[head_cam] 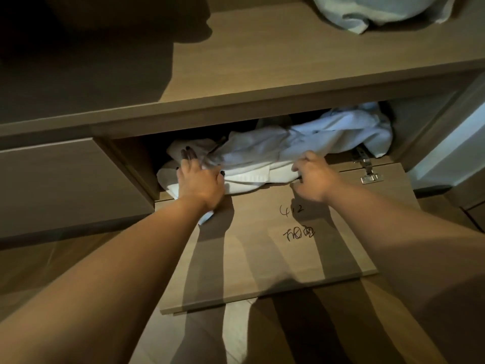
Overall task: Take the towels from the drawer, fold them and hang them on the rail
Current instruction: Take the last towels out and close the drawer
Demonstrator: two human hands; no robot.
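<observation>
A heap of crumpled white towels point(283, 145) fills the open compartment behind a wooden flap door point(262, 258) that lies folded down toward me. My left hand point(200, 179) rests on the left end of the heap, thumb tucked under a fold, fingers spread over the cloth. My right hand point(311, 174) clutches the front edge of a towel at the compartment's lip. No rail is in view.
Another pale towel point(378, 11) lies on the wooden shelf top point(262, 61) above. A closed drawer front point(65, 185) sits to the left. A metal hinge point(370, 174) is on the flap's right corner. Handwriting marks the flap.
</observation>
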